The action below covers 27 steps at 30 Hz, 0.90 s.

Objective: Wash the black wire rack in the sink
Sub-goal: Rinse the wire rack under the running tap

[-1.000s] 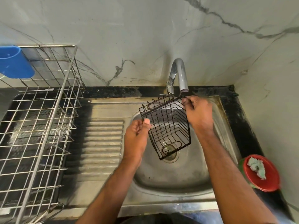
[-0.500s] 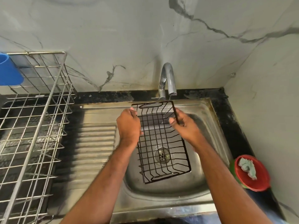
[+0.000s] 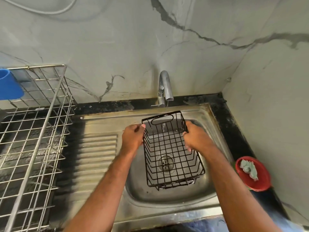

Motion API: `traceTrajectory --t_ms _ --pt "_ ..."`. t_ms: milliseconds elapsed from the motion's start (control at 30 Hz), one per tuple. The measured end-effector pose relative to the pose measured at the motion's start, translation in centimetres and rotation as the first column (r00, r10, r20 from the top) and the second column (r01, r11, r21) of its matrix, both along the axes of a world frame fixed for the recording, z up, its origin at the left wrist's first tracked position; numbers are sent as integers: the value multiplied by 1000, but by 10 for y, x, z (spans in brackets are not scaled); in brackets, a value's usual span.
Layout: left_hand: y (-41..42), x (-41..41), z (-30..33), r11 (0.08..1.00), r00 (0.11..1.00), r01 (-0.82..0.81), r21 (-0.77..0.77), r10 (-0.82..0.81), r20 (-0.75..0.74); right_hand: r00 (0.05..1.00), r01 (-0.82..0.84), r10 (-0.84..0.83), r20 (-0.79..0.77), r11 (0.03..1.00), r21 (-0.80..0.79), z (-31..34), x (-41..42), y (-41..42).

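Note:
The black wire rack (image 3: 170,153), a small open-topped basket, hangs over the steel sink (image 3: 167,198) bowl with its far end under the tap (image 3: 164,87). A thin stream of water falls from the spout onto that far end. My left hand (image 3: 133,138) grips the rack's left rim. My right hand (image 3: 195,138) grips the right rim, fingers curled over the wire. The drain shows through the rack's bottom grid.
A large silver wire dish rack (image 3: 33,139) stands on the left, with a blue plastic cup (image 3: 9,86) at its back. The ribbed drainboard (image 3: 98,151) lies between it and the bowl. A red bowl (image 3: 254,174) holding a scrub pad sits on the black counter at right.
The rack turned from tilted on edge to level and open side up. Both hands shifted to its side rims, and its far end now sits under the running water.

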<state>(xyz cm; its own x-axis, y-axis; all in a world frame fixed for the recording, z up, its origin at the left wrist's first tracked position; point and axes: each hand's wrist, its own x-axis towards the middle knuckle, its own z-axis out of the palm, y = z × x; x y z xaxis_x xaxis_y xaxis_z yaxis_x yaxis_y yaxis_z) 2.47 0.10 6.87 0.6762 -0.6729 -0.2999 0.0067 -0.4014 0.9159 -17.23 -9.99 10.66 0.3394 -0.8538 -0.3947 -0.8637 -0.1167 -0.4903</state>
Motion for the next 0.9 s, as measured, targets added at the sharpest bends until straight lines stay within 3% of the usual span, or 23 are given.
traceTrajectory --t_ms 333,900 --pt "23 -4 11 998 996 -54 -38 52 -69 996 -7 2 87 998 60 12 -4 24" --pt "40 -13 14 994 981 45 -99 -63 -185 1000 23 -18 23 978 -209 25 0 35"
